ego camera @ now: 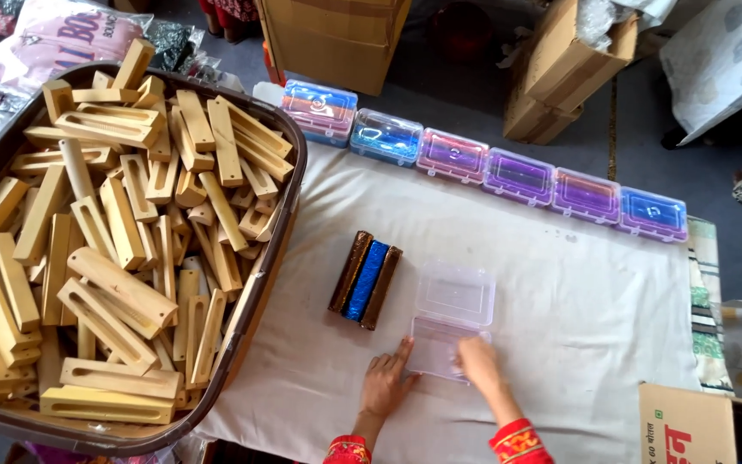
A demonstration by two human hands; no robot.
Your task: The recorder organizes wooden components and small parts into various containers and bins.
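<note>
An empty clear plastic box (450, 316) lies open on the white cloth (577, 326), lid hinged away from me. My right hand (479, 361) rests on the box's near half, fingers pressing on it. My left hand (386, 383) lies flat on the cloth, fingertips touching the box's near left corner. Just left of the box lie three glittery sticks side by side (365, 279), a blue one between two brown ones.
A big brown tub (261, 283) full of slotted wooden blocks (113, 249) fills the left. Several closed clear boxes with coloured contents (483, 167) line the cloth's far edge. Cardboard cartons (560, 77) stand behind; another carton (684, 425) sits at the near right.
</note>
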